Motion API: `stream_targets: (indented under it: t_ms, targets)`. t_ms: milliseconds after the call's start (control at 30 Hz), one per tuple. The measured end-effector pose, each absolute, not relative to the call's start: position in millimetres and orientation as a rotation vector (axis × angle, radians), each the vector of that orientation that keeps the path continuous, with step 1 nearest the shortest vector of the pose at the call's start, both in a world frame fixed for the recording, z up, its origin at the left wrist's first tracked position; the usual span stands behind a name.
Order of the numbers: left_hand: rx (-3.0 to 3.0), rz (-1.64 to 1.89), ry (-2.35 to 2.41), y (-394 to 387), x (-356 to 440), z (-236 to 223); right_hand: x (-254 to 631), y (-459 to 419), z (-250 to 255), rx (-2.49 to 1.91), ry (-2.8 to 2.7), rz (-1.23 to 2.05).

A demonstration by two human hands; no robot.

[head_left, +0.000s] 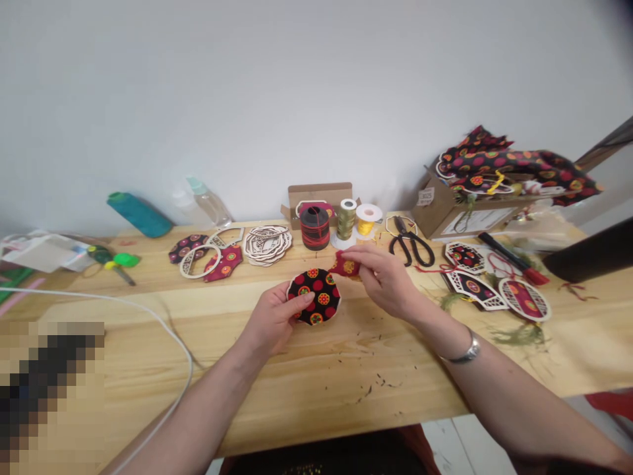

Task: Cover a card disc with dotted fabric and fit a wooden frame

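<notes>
My left hand (279, 313) grips a roundish black fabric-covered disc (324, 299) with red dots and orange-green flowers, thumb lying across its face. Pinched in the fingers of my right hand (386, 280) is a small dark red fabric piece (345, 265) with a gold pattern. Its lower left corner is close to the disc's upper right edge; whether they touch I cannot tell. Both are held above the wooden table (297, 389). Just beyond my hands stand a spool of black and red cord (315, 229), a green thread spool (347, 221) and a yellow one (366, 226).
Black-handled scissors (411, 247) lie behind my right hand. Finished ornaments (524, 298) lie at right, before a cardboard box (459, 214) stuffed with patterned fabric. At left are stacked wooden cutouts (268, 245), a teal thread cone (140, 214) and a white cable (148, 307). Dark scraps litter the front.
</notes>
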State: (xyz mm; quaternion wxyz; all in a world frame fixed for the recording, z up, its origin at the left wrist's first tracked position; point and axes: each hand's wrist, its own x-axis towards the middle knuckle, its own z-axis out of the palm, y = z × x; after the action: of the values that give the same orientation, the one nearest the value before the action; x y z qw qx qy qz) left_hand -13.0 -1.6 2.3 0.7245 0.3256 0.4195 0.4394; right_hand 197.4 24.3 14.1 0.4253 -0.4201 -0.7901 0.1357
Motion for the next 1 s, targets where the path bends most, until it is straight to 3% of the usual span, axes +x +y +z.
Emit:
stream_targets:
  t_ms: [333,633,867,1000]
  targets:
    - [0.754,0.958,0.917,-1.5,-11.3,-0.4,176.1,12.9,6.3,-0.998,-1.804,0.706]
    - [0.754,0.937,0.906,-4.1,-11.3,0.5,175.7,16.9,12.3,-1.164,-1.465,1.423]
    - [0.769,0.948,0.903,-2.8,-10.9,0.0,177.4,19.7,12.7,-1.201,-1.369,1.425]
    - [0.75,0.959,0.918,-2.1,-11.5,0.6,185.1,27.8,10.9,-1.303,-1.348,1.223]
